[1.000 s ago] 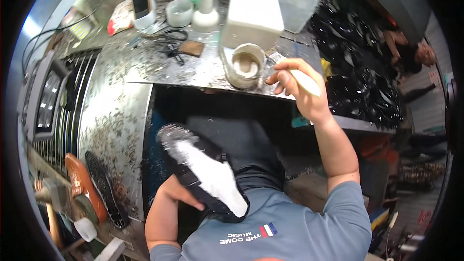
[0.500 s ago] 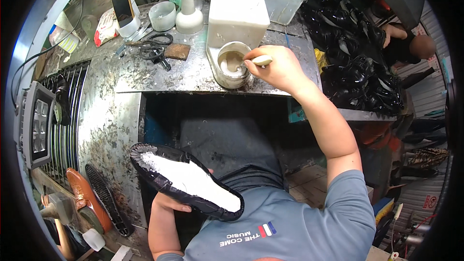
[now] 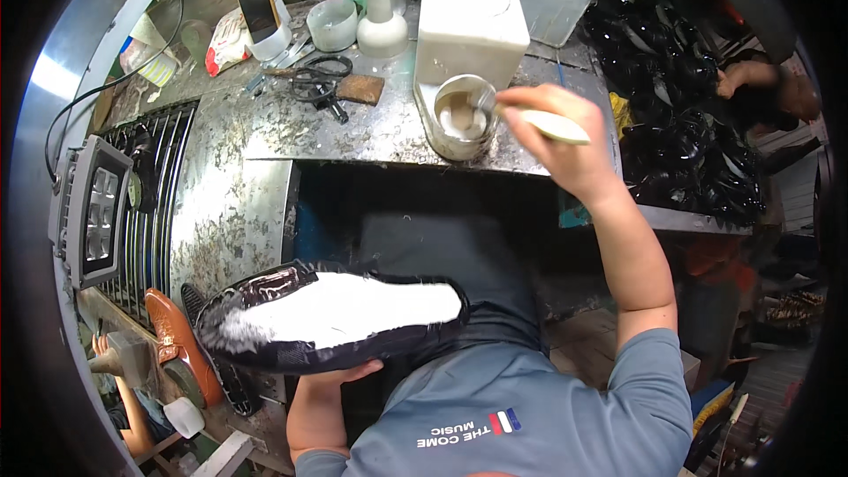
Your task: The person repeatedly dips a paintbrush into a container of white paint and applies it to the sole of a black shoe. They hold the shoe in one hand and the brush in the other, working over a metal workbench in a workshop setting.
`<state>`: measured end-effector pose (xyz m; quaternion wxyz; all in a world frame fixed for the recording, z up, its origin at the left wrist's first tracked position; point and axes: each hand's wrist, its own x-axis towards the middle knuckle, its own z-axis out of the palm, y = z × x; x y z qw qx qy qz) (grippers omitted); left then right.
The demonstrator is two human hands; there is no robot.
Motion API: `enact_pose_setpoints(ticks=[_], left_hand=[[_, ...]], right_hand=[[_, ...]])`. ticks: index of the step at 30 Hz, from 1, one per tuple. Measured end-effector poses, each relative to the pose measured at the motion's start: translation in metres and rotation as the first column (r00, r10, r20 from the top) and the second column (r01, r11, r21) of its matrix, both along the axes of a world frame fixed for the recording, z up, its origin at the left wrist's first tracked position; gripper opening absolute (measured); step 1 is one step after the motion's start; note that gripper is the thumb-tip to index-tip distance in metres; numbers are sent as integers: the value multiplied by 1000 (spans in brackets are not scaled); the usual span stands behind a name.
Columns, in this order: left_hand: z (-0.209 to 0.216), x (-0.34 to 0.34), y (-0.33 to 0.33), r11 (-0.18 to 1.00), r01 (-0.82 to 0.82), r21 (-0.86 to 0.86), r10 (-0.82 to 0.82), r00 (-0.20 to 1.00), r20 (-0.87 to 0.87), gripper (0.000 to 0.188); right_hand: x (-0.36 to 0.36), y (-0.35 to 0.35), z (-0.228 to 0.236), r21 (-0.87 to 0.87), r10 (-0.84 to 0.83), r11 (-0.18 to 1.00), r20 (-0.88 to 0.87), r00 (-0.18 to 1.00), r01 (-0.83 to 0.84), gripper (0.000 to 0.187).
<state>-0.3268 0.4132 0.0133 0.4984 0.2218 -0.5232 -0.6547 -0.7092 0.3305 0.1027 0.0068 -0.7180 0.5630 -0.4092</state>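
Note:
My left hand (image 3: 343,374) grips a black shoe (image 3: 305,355) from beneath, at its near side; most of the fingers are hidden. The shoe lies bottom up, showing a white underside (image 3: 353,309) with a whitish smeared patch at the left end. In my right hand (image 3: 579,146) is a brush (image 3: 555,125) with a pale handle, pinched between thumb and fingers. Its bristle end is at the rim of a round pot (image 3: 459,140) holding whitish, glue-like liquid. The pot stands against a white box-shaped container (image 3: 468,22) on the metal bench.
Scissors (image 3: 318,79), a brown block (image 3: 360,89), a white cone-shaped bottle (image 3: 382,22) and a phone (image 3: 258,11) lie or stand along the bench (image 3: 380,137). A lamp (image 3: 95,208), a brown shoe (image 3: 181,344) and a rack (image 3: 163,177) are left. Black shoes (image 3: 662,115) are piled right, near another person (image 3: 755,79).
The shoe has turned nearly level and come up to the left with my left hand. My right hand has drawn the brush up and right, its bristles now at the pot's rim.

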Motion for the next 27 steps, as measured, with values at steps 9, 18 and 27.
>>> enact_pose_setpoints(ticks=[9,18,27], left_hand=[[40,-23,-27,953,-283,-106,302,877,375,62],[92,-12,-46,210,390,-896,698,582,417,42],[113,0,-43,105,601,-793,714,510,481,45]], right_hand=[[-3,9,-10,-34,7,999,144,990,-2,16],[-7,14,-21,-49,140,990,233,962,-132,22],[33,44,-16,-122,493,835,597,633,-536,23]])
